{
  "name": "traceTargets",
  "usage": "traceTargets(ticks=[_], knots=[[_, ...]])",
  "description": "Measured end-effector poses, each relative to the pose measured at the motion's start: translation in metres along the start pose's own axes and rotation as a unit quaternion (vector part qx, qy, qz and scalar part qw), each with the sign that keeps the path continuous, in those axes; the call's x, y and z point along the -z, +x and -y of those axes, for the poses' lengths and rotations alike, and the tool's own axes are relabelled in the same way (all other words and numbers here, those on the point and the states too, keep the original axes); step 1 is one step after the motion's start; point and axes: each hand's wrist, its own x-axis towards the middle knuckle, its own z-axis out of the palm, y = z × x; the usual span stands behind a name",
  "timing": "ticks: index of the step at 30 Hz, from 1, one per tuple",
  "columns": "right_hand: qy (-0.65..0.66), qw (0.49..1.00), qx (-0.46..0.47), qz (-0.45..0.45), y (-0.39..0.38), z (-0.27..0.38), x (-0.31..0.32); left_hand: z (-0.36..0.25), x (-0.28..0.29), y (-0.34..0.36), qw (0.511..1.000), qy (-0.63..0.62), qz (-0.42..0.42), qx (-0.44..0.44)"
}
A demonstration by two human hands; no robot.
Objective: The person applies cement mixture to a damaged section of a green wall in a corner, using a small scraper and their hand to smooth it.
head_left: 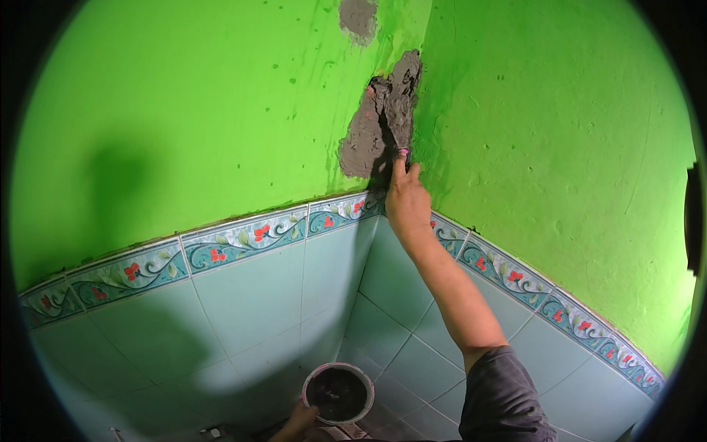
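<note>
Right now my right hand [409, 202] is raised to the corner, its fingers closed round the handle of a trowel [401, 135], with one of them stretched up along it toward a bit of pink at the neck. The trowel points upward, close to where the two green walls meet, and its blade is so caked in grey that I cannot tell quite where metal ends and mortar begins. Just left of it lies a rough patch of mortar [361, 144], wide at the bottom and narrowing toward the top, on the left wall [184, 110]; a smaller grey spot [359, 18] sits higher up, apart from it. The right wall [545, 125] is green too, bumpy in places. Down low, my left hand [300, 421] grips a round bucket [339, 365] by its near left side, thumb over the rim, the other fingers mostly out of sight. Dark mix [337, 394] lies inside the bucket, below the rim. Between bucket and mortar run pale blue-green tiles [258, 295], topped by a border [258, 236] of red flowers and curling stems, which my right wrist partly hides near the corner. My dark sleeve [504, 398] ends around the elbow, and broad shadows fall across the left wall and the tiles under it
</note>
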Motion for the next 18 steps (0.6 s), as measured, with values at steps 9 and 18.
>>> traceTargets(ticks=[9, 18], knots=[[-0.122, 0.987, 0.021, 0.099, -0.006, -0.010, 0.025, 0.032, 0.001, 0.018, 1.000, -0.006, 0.017, 0.020], [-0.137, 0.976, 0.071, 0.155, -0.028, -0.010, 0.068, -0.023, -0.026, -0.023, 0.998, -0.055, 0.038, 0.012]])
